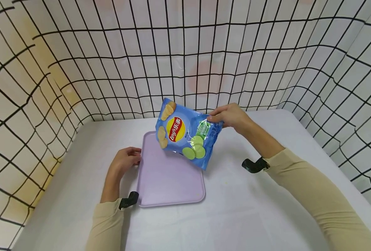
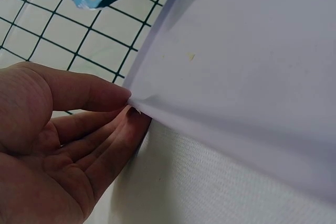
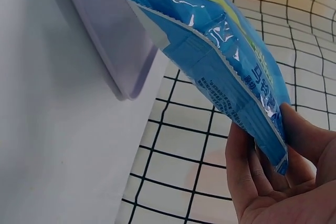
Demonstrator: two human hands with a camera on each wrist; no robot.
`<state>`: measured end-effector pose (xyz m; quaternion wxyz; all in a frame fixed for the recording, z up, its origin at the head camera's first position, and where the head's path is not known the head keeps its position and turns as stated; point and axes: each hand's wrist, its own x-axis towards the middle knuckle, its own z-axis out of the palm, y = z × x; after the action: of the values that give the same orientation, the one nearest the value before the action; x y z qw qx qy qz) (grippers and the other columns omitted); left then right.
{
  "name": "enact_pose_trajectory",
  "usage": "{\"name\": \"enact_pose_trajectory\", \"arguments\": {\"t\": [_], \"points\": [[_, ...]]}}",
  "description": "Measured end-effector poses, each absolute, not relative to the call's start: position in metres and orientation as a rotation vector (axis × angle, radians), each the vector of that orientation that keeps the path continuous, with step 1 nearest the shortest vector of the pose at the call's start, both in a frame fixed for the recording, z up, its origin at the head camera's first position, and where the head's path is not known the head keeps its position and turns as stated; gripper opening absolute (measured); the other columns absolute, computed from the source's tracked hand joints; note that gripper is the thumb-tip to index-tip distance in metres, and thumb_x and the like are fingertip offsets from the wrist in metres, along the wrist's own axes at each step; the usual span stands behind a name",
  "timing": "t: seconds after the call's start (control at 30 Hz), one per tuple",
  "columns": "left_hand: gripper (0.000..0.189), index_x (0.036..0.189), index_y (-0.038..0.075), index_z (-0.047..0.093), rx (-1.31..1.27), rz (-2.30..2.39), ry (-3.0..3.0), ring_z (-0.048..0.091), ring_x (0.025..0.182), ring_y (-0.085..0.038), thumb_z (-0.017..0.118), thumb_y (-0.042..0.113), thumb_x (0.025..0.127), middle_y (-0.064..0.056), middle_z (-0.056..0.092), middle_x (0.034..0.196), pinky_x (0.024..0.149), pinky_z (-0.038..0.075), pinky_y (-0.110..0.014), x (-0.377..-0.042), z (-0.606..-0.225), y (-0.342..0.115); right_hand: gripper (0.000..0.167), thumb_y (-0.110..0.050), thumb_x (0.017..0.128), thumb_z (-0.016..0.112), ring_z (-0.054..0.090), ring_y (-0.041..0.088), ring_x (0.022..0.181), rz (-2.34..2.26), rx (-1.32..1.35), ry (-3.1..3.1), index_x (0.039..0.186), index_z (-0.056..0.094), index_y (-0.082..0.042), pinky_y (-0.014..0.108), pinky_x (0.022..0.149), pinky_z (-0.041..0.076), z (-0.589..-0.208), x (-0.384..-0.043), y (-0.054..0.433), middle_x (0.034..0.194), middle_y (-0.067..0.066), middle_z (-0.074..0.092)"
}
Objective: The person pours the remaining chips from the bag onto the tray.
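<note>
A blue bag of potato chips [image 1: 188,134] with a red and yellow logo hangs tilted over the far part of a pale purple tray [image 1: 169,181]. My right hand [image 1: 231,116] pinches the bag by its upper right corner. In the right wrist view, the thumb lies on one side of the chip bag [image 3: 210,56] and the fingers of the right hand [image 3: 283,166] on the other. At the tray's left side, my left hand [image 1: 126,160] grips the rim. The left wrist view shows the thumb of the left hand [image 2: 68,124] at the tray's edge, fingers below.
A white cloth covers the table [image 1: 251,209] under the tray. Black wire grid panels [image 1: 182,55] backed with white sheeting stand at the back and both sides. A small yellowish crumb [image 2: 191,56] lies on the tray. Each wrist wears a black camera mount [image 1: 254,165].
</note>
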<state>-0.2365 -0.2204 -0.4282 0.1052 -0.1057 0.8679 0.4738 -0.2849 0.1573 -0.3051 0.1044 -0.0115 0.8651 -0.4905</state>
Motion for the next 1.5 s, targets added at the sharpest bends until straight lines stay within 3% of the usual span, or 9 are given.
{"name": "enact_pose_trajectory", "arguments": {"t": [0.43, 1.5], "points": [[0.04, 0.136, 0.004, 0.06, -0.319, 1.389, 2.559, 0.064, 0.091, -0.02, 0.061, 0.013, 0.097, -0.016, 0.068, 0.119, 0.078, 0.047, -0.028, -0.238, -0.429, -0.219, 0.033, -0.024, 0.094, 0.072, 0.065, 0.028, 0.102, -1.433, -0.084, 2.529, 0.12, 0.073, -0.004, 0.045, 0.096, 0.055, -0.306, -0.285, 0.155, 0.119, 0.015, 0.069], [0.04, 0.137, 0.004, 0.058, -0.316, 1.386, 2.56, 0.065, 0.092, -0.021, 0.059, 0.014, 0.099, -0.016, 0.067, 0.12, 0.08, 0.047, -0.029, -0.238, -0.43, -0.22, 0.033, -0.025, 0.093, 0.074, 0.067, 0.027, 0.098, -1.458, -0.081, 2.548, 0.119, 0.073, -0.005, 0.045, 0.096, 0.055, -0.295, -0.283, 0.152, 0.115, 0.014, 0.07]]}}
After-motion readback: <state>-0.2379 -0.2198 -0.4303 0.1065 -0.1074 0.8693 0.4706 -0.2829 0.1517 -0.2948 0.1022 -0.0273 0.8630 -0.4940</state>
